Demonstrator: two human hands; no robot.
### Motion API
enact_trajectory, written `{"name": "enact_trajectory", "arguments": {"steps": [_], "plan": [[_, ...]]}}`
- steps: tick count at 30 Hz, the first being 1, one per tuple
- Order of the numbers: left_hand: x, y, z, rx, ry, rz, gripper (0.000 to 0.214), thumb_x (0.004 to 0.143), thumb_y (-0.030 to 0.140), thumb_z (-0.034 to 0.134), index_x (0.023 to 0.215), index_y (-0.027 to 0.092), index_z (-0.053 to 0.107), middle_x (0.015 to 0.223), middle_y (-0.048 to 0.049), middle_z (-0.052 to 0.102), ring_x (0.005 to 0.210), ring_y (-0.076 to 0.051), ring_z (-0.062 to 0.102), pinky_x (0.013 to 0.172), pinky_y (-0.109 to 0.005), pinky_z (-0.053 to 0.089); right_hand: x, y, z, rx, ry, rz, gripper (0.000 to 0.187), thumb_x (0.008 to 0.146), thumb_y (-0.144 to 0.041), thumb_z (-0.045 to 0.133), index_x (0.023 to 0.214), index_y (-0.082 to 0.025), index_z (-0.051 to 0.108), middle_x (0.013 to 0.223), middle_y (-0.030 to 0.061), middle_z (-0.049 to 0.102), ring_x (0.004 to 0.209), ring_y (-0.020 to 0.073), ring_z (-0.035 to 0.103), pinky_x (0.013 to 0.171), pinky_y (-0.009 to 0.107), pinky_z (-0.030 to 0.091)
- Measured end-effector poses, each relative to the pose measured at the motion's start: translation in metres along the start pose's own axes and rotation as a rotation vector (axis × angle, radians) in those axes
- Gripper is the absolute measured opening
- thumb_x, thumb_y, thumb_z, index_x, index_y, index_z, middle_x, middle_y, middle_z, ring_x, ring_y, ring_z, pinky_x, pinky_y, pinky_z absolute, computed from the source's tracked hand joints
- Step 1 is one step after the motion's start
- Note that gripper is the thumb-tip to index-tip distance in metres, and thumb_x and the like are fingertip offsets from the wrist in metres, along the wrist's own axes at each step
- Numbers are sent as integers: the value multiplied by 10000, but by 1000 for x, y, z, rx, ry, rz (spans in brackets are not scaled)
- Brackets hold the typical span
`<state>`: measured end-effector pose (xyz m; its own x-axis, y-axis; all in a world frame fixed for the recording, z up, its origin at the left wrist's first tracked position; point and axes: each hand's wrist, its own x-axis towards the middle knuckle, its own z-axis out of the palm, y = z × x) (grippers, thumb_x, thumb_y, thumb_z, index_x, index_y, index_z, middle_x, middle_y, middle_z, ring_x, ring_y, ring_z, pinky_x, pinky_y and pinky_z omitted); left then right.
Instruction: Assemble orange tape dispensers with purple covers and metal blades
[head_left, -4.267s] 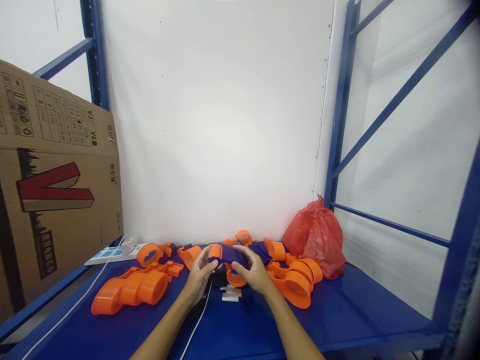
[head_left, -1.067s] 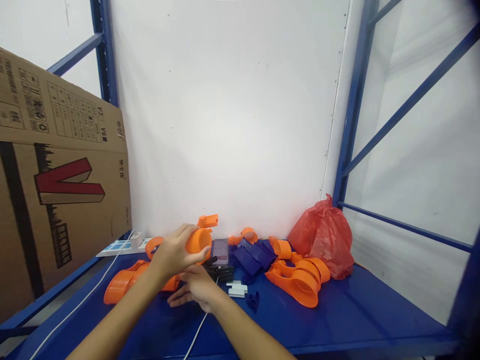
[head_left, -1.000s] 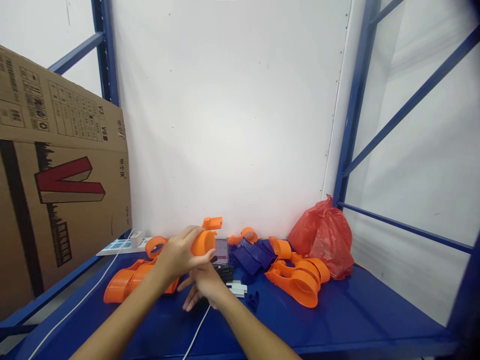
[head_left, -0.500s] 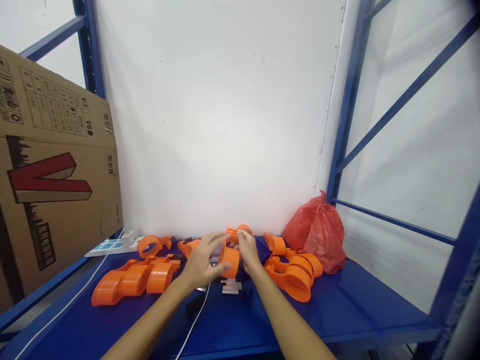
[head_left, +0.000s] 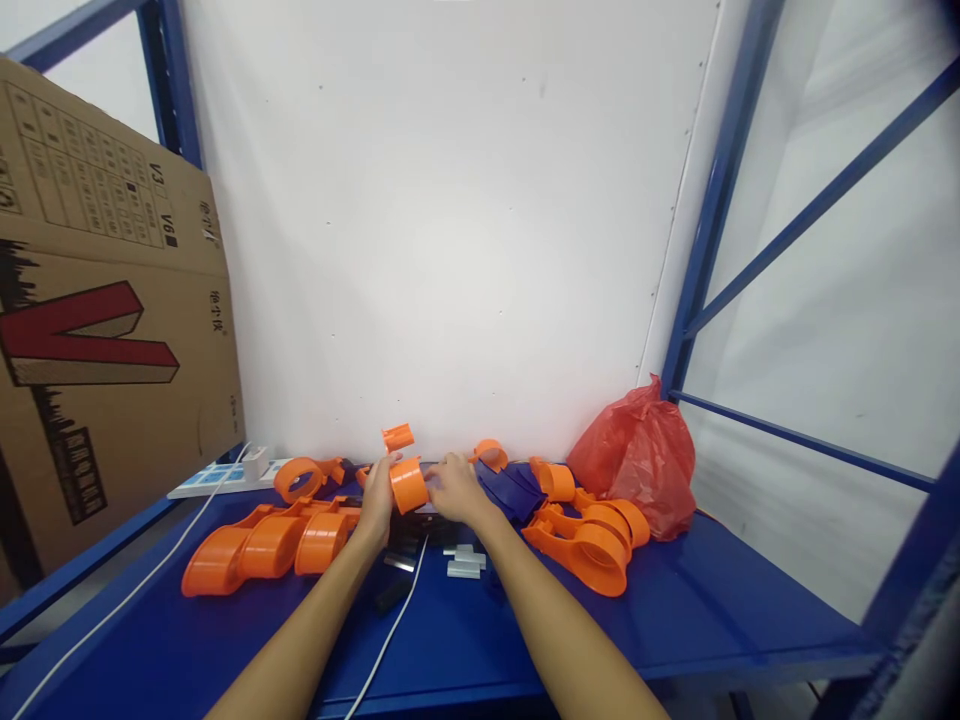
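The orange plastic cup-shaped part (head_left: pixel 409 486), with a tab standing above it, is held clear of the blue metal shelf (head_left: pixel 675 620), near the back wall. The left hand (head_left: pixel 377 497) is closed round its left side. The right hand (head_left: pixel 454 487) meets its right rim with curled fingers; whether it grips cannot be told.

Risks: a fingertip hold may slip and drop the part onto the small white blocks (head_left: pixel 463 562). A forearm may snag the white cable (head_left: pixel 390 632).

The dark objects beneath the hands are indistinct.
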<state>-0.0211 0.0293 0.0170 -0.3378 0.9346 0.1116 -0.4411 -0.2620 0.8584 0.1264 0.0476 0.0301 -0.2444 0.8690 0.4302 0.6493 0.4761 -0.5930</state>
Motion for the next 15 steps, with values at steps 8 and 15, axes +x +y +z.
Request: {"name": "enact_trajectory", "arguments": {"steps": [8,15], "plan": [[-1,1,-6,6,37,92,421,718,528,679,949,177,689,880,-14,683,781,-196,670,705,-290,510,-9,-5,12,-453,-283,-196,283,879,-341,653,1124,-210,706,1141,130,509,1146,325,397,951,481,358],[-7,4,-4,-21,-95,85,435,725,549,707,947,176,674,773,8,655,672,-171,630,636,-265,489,-10,-5,12,-445,-288,-263,278,875,-324,665,1120,-195,696,1094,118,557,1062,294,433,913,442,375]]}}
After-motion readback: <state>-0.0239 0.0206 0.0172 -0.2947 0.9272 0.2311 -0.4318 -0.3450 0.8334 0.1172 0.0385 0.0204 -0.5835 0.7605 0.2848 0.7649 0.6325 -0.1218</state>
